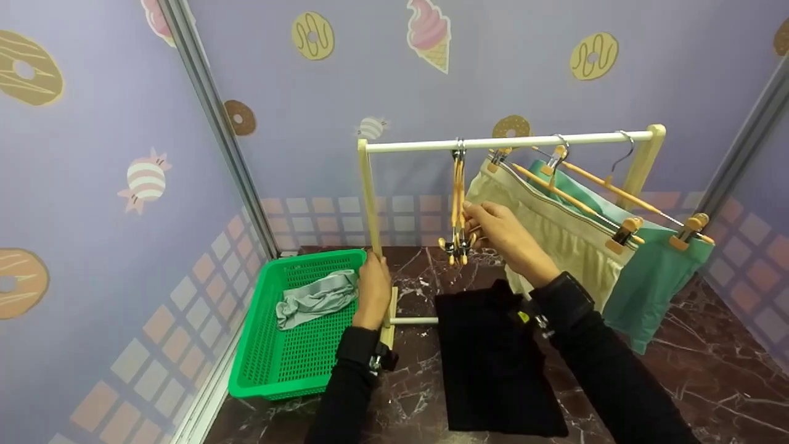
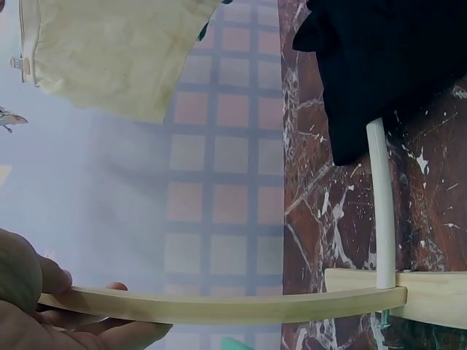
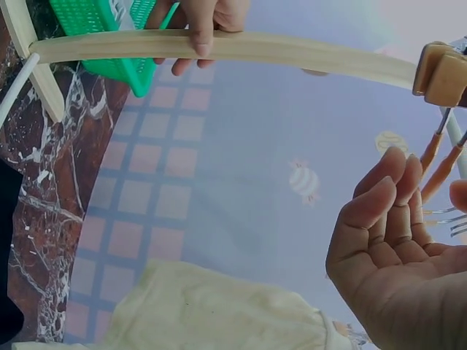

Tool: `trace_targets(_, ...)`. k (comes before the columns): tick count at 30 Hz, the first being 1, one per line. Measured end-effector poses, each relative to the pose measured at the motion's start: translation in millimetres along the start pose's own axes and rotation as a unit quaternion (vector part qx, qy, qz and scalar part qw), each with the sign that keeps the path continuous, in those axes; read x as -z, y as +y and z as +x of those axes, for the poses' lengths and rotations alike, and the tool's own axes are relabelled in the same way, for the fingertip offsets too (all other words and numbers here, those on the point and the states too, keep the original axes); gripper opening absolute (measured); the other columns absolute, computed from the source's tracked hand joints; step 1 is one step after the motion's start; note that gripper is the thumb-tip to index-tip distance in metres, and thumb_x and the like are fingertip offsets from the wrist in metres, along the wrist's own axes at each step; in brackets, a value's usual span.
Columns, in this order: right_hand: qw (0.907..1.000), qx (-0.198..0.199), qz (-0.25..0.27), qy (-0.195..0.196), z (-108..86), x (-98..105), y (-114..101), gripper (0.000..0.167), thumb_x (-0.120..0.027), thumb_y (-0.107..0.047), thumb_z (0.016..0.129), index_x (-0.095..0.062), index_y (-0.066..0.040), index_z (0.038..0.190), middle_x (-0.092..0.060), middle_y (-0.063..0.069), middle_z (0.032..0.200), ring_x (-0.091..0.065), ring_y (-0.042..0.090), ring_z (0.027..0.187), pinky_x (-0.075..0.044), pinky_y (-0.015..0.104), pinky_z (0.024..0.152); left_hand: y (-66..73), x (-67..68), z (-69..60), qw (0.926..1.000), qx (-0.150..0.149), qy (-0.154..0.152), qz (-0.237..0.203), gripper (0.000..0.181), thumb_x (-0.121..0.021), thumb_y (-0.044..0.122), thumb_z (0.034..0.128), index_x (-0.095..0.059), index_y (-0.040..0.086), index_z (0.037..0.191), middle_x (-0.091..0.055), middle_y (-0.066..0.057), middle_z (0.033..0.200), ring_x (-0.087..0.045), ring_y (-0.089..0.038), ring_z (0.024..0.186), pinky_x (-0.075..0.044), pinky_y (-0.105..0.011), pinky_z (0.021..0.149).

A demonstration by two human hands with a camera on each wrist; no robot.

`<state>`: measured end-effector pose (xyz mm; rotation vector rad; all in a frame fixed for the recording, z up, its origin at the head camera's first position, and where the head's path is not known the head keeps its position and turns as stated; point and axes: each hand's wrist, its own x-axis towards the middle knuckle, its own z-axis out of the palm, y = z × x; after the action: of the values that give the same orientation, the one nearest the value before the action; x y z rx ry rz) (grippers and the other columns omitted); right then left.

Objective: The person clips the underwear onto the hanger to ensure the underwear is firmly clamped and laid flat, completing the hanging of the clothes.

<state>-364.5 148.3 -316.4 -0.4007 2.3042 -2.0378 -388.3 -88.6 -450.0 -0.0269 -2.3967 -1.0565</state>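
Note:
My left hand (image 1: 374, 290) grips the wooden side post (image 1: 372, 209) of a hanging rack; in the left wrist view its fingers (image 2: 124, 332) curl round the post (image 2: 241, 308). My right hand (image 1: 505, 237) is beside a bunch of orange clip hangers (image 1: 458, 191) on the white rail (image 1: 413, 146). In the right wrist view this hand (image 3: 408, 240) has loosely bent fingers, with the thumb apart; contact with the hangers (image 3: 441, 171) is unclear. Cream shorts (image 1: 555, 228) and a green garment (image 1: 653, 277) hang from clip hangers to the right.
A green basket (image 1: 249, 345) with a grey-green cloth (image 1: 317, 299) stands left of the rack. Black fabric (image 1: 493, 364) lies on the dark marbled surface (image 1: 709, 357) below the rail. The rack's low white bar (image 1: 416, 320) runs to the black fabric. Patterned walls stand behind and at both sides.

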Motion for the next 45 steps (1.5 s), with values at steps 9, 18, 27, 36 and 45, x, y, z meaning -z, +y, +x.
trace_targets(9, 0.9999, 0.005, -0.011, -0.012, 2.3, -3, -7, 0.027, -0.053, -0.023, 0.107, -0.059, -0.001, 0.093, -0.059, 0.000, 0.076, -0.055, 0.008, 0.062, -0.051, 0.019, 0.059, -1.8, 1.7, -0.7, 1.0000, 0.004, -0.006, -0.005, 0.021, -0.050, 0.009, 0.1075, -0.054, -0.008, 0.119, -0.057, -0.016, 0.076, -0.059, -0.029, 0.056, -0.045, -0.039, 0.046)
trace_targets(18, 0.9994, 0.027, -0.020, 0.013, -0.5, -3, -11, 0.027, -0.051, -0.020, 0.106, -0.056, -0.004, 0.085, -0.053, -0.001, 0.077, -0.049, 0.007, 0.059, -0.049, 0.020, 0.055, -1.7, 0.0, -0.9, 0.9999, 0.002, -0.006, -0.009, 0.021, -0.049, 0.009, 0.1077, -0.054, -0.007, 0.119, -0.058, -0.015, 0.077, -0.058, -0.027, 0.055, -0.046, -0.038, 0.046)
trace_targets(27, 0.9980, 0.041, -0.025, 0.042, -3.5, 1, -17, 0.027, -0.050, -0.017, 0.107, -0.052, -0.005, 0.083, -0.051, -0.003, 0.072, -0.048, 0.005, 0.060, -0.043, 0.018, 0.056, -5.1, -2.1, -0.7, 0.9996, -0.024, 0.002, -0.011, 0.019, -0.050, 0.006, 0.1069, -0.053, -0.009, 0.118, -0.058, -0.016, 0.077, -0.059, -0.028, 0.056, -0.045, -0.038, 0.045)
trace_targets(36, 0.9976, 0.035, -0.050, 0.034, -17.8, 16, -12, 0.026, -0.050, -0.021, 0.108, -0.053, -0.005, 0.088, -0.051, -0.002, 0.076, -0.046, 0.005, 0.061, -0.039, 0.019, 0.054, -5.0, 1.5, -1.9, 0.9990, -0.037, -0.001, -0.023, 0.018, -0.048, 0.006, 0.1076, -0.052, -0.009, 0.118, -0.054, -0.014, 0.074, -0.054, -0.025, 0.052, -0.042, -0.036, 0.044)
trace_targets(45, 0.9974, 0.041, 0.057, 0.016, -25.8, 33, -6, 0.023, -0.046, -0.015, 0.109, -0.052, -0.001, 0.093, -0.048, 0.000, 0.080, -0.048, 0.008, 0.068, -0.041, 0.019, 0.058, -5.3, -1.8, 0.3, 0.9997, -0.021, 0.000, -0.013, 0.015, -0.051, 0.005, 0.1062, -0.054, -0.008, 0.113, -0.057, -0.016, 0.075, -0.060, -0.030, 0.056, -0.047, -0.040, 0.046)
